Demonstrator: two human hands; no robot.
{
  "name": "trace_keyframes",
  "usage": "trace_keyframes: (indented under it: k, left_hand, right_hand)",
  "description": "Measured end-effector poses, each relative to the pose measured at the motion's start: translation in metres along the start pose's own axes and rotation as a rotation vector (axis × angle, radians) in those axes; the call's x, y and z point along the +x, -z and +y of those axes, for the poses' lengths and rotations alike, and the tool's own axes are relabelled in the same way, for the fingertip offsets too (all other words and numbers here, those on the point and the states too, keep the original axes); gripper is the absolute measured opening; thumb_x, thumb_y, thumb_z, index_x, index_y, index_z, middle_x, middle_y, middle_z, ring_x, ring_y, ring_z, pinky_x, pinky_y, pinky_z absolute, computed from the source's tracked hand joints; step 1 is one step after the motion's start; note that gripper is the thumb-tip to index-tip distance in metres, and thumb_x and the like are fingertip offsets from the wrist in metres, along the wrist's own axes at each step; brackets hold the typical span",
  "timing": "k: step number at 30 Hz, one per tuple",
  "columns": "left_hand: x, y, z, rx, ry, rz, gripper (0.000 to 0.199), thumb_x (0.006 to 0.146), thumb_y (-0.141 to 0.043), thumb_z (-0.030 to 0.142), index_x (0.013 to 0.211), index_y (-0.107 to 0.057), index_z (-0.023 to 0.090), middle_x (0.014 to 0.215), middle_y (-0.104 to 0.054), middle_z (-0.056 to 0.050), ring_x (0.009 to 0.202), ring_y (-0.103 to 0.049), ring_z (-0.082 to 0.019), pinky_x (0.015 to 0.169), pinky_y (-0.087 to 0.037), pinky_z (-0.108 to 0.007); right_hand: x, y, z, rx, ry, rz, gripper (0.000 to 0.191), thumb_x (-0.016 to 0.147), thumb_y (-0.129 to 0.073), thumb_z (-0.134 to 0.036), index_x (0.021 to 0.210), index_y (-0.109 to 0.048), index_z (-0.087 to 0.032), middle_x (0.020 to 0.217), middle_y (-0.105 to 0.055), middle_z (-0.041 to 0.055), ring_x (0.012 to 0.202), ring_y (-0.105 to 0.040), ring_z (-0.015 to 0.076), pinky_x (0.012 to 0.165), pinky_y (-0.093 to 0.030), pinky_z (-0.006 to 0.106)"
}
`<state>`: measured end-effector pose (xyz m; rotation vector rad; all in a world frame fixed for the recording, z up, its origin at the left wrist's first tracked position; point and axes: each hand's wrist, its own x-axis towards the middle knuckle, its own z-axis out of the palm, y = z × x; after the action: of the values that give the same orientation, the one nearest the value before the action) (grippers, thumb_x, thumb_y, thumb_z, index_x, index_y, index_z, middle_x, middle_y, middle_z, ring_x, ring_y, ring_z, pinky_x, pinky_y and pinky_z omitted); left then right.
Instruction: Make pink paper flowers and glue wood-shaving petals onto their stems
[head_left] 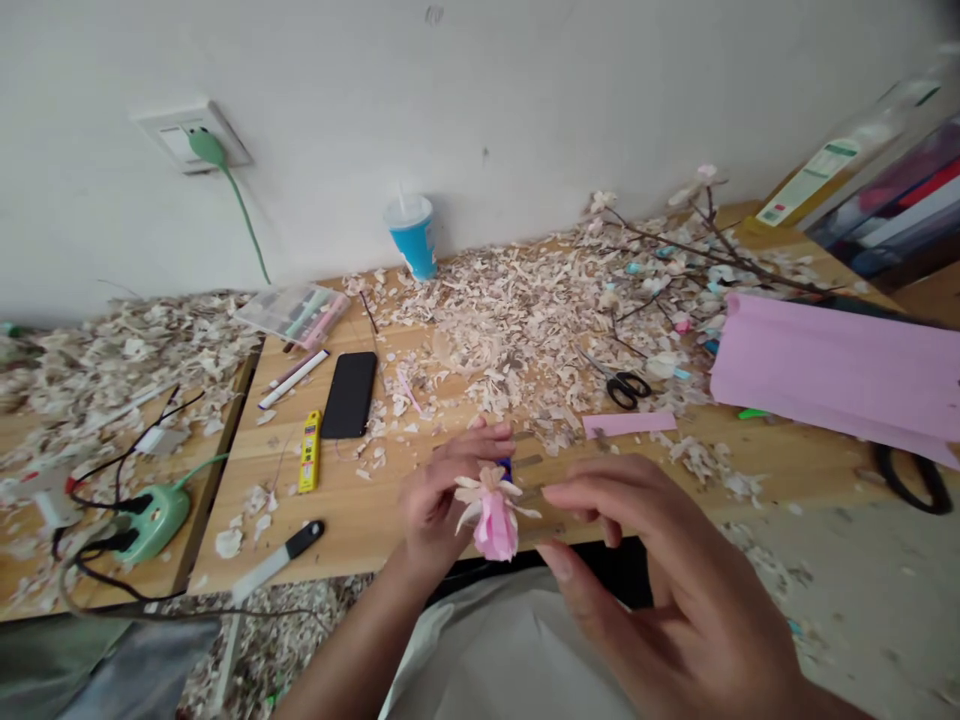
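— Where is the flower, and why so high?

— A pink paper flower (493,515) sits above the near edge of the desk (360,520), raised close to the eyes, seemingly so the petals can be worked clear of the paper scraps (517,310) strewn behind.

— And the grip?

— The left hand (439,490) is closed narrowly around the flower's base. The right hand (660,570) is half open, thumb and forefinger nearing the petals; contact cannot be told. Scissors (626,385) and pink sheet (832,375) lie within reach.
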<state>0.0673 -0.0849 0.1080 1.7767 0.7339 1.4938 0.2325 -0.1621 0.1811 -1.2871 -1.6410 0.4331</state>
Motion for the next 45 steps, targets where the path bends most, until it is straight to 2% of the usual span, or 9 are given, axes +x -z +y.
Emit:
trace_keyframes:
  k: [3, 7, 12, 23, 27, 34, 45]
  left_hand:
    - [-0.002, 0.004, -0.003, 0.020, -0.059, -0.038, 0.017, 0.096, -0.060, 0.042, 0.095, -0.067, 0.025, 0.098, -0.079, -0.005, 0.103, -0.075, -0.024, 0.096, -0.058, -0.047]
    - [-0.007, 0.007, -0.007, 0.047, -0.083, -0.078, 0.015, 0.094, -0.065, 0.035, 0.105, -0.066, 0.025, 0.105, -0.078, -0.007, 0.109, -0.072, -0.026, 0.103, -0.054, -0.052]
    - [-0.005, 0.009, -0.010, -0.018, -0.201, -0.136, 0.020, 0.094, -0.064, 0.025, 0.113, -0.064, 0.019, 0.111, -0.076, -0.011, 0.114, -0.070, -0.027, 0.103, -0.054, -0.052]
    - [0.000, 0.007, -0.013, -0.007, -0.277, -0.128, 0.023, 0.094, -0.066, 0.026, 0.115, -0.064, 0.018, 0.112, -0.076, -0.011, 0.114, -0.070, -0.026, 0.101, -0.057, -0.048]
    - [0.004, 0.007, -0.012, -0.008, -0.279, -0.145, 0.019, 0.096, -0.062, 0.026, 0.114, -0.063, 0.019, 0.111, -0.076, -0.010, 0.115, -0.070, -0.025, 0.101, -0.057, -0.048]
    - [0.004, 0.007, -0.013, 0.009, -0.281, -0.154, 0.018, 0.095, -0.064, 0.024, 0.112, -0.063, 0.019, 0.111, -0.076, -0.009, 0.116, -0.070, -0.025, 0.102, -0.057, -0.047]
    - [0.000, 0.008, -0.017, -0.003, -0.280, -0.158, 0.019, 0.094, -0.065, 0.021, 0.113, -0.063, 0.018, 0.113, -0.075, -0.010, 0.118, -0.068, -0.025, 0.103, -0.056, -0.049]
  right_hand:
    - [0.004, -0.001, 0.001, -0.010, 0.026, -0.037, 0.022, 0.090, -0.065, -0.018, 0.112, -0.062, -0.023, 0.103, -0.066, 0.0049, 0.097, -0.062, 0.0168, 0.084, -0.057, 0.027]
    - [0.010, -0.001, 0.002, 0.000, 0.041, -0.070, 0.016, 0.089, -0.064, -0.013, 0.101, -0.063, -0.022, 0.095, -0.067, 0.0035, 0.094, -0.064, 0.0150, 0.081, -0.057, 0.025]
    - [0.009, 0.002, 0.000, 0.040, -0.016, -0.157, 0.013, 0.089, -0.062, -0.014, 0.099, -0.062, -0.023, 0.093, -0.067, 0.0017, 0.091, -0.064, 0.0136, 0.076, -0.055, 0.024]
    - [0.007, 0.002, -0.002, 0.013, -0.079, -0.206, 0.012, 0.092, -0.056, -0.015, 0.099, -0.061, -0.024, 0.092, -0.069, -0.0004, 0.086, -0.064, 0.0106, 0.075, -0.054, 0.021]
    - [0.007, 0.005, -0.002, 0.012, -0.109, -0.245, 0.011, 0.093, -0.057, -0.018, 0.100, -0.062, -0.025, 0.095, -0.070, -0.0008, 0.087, -0.064, 0.0104, 0.074, -0.054, 0.021]
    - [0.006, 0.007, -0.001, 0.027, -0.157, -0.273, 0.011, 0.095, -0.056, -0.020, 0.101, -0.062, -0.027, 0.093, -0.069, -0.0033, 0.078, -0.063, 0.0086, 0.062, -0.050, 0.019]
    - [0.005, 0.003, 0.001, 0.017, -0.186, -0.264, 0.011, 0.094, -0.056, -0.020, 0.101, -0.060, -0.028, 0.092, -0.067, -0.0041, 0.078, -0.061, 0.0088, 0.063, -0.049, 0.019]
